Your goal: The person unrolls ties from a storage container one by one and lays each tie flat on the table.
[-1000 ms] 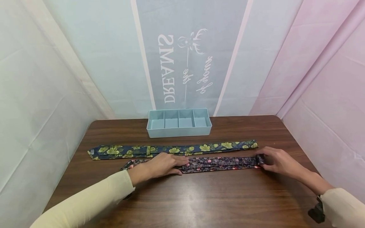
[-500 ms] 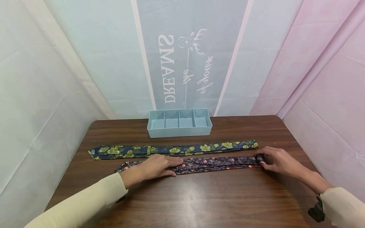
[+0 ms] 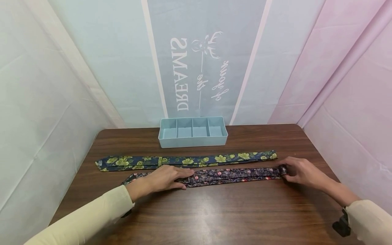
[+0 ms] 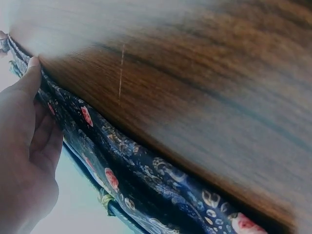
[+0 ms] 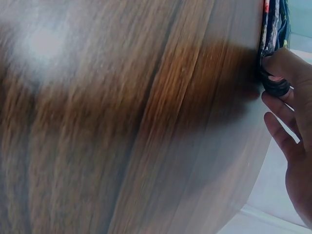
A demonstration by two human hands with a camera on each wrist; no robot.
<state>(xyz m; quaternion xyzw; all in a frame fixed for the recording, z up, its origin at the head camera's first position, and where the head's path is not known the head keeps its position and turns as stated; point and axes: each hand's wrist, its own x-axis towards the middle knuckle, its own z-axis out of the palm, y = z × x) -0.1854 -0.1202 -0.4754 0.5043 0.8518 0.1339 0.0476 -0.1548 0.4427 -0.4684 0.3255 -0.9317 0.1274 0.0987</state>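
Note:
A dark necktie with small pink flowers (image 3: 226,175) lies lengthwise across the table, folded along its length. My left hand (image 3: 165,177) rests on it left of the middle, fingers over the cloth and thumb along the near edge. In the left wrist view, the thumb and fingers of the left hand (image 4: 29,131) lie on either side of the dark cloth. At the tie's right end, my right hand (image 3: 301,173) pinches a small rolled part (image 5: 277,85) between thumb and fingers. Part of the tie is hidden under the left hand.
Just behind lies a navy necktie with yellow-green flowers (image 3: 183,161), parallel to the dark one. A light blue box (image 3: 193,142) with several compartments stands at the back of the brown wooden table (image 3: 214,214). Cloth walls surround the table's back and sides.
My left hand has slid left along the dark tie, and the tie's left end has shifted a little left. The right hand keeps its pinch at almost the same spot.

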